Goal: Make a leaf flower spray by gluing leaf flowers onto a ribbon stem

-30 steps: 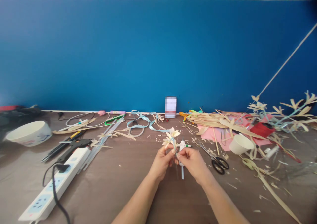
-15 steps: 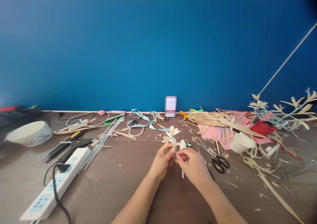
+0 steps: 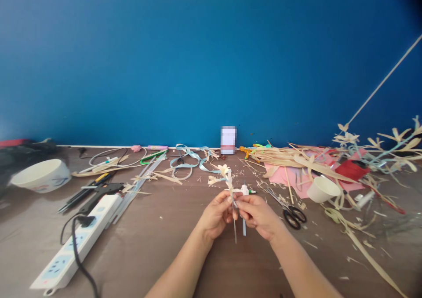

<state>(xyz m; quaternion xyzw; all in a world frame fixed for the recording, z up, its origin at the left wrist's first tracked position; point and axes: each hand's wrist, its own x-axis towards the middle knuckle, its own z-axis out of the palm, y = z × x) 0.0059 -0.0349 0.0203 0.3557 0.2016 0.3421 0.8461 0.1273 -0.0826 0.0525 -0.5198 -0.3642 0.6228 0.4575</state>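
My left hand [image 3: 216, 213] and my right hand [image 3: 259, 214] meet over the middle of the brown table [image 3: 158, 254], both pinched on the thin stem of a small straw flower [image 3: 221, 176]. Its pale petals stick up above my fingers. A light blue ribbon strip [image 3: 244, 227] hangs down beside the stem below my right hand. A small white glue bottle with a green tip [image 3: 245, 191] lies just behind my right fingers.
Black-handled scissors [image 3: 292, 214] lie right of my hands, with a white paper cup [image 3: 321, 189], pink paper and a heap of straw strips [image 3: 296, 159] beyond. At left are a white power strip [image 3: 77, 241], a black glue gun [image 3: 99, 192] and a white bowl [image 3: 41, 175]. A blue wall stands behind.
The flower has turned and risen slightly to the left between my fingers, and the stem now shows hanging below my hands. Both hands stay pinched together.
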